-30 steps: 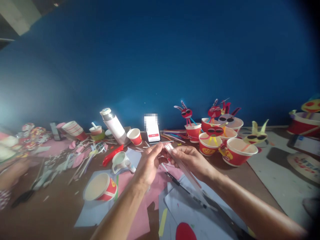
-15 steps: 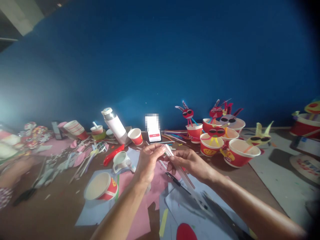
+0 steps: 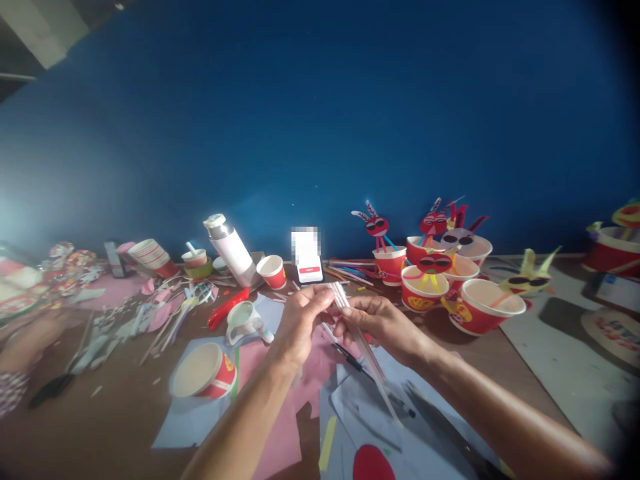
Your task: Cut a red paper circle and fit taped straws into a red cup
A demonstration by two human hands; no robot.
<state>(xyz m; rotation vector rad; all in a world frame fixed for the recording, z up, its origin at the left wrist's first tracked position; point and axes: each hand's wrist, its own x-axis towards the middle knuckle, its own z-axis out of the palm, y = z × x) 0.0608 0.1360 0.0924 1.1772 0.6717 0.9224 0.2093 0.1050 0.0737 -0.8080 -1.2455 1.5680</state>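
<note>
Close together over the table, my left hand (image 3: 304, 320) and my right hand (image 3: 380, 320) both grip a few thin, whitish straws (image 3: 367, 353). The left thumb and fingers pinch them near the upper end. My right hand closes around them just below, and their lower ends slant down to the right. Beneath the hands lie a black pen (image 3: 353, 357), pink paper (image 3: 273, 413) and pale blue paper (image 3: 345, 407). A red paper oval (image 3: 373, 463) rests near the front edge of view.
Red paper cups, several with paper faces (image 3: 434, 262), stand at right. Left are a red-and-white cup (image 3: 220, 373), a mug (image 3: 243, 323), a red tool (image 3: 227, 309) and a white flask (image 3: 234, 255). A phone (image 3: 310, 257) stands behind. Another person's hand (image 3: 33, 340) is far left.
The straws' lower ends now reach farther down toward the paper, and their tops sit a little higher in my fingers. Both hands keep almost the same place.
</note>
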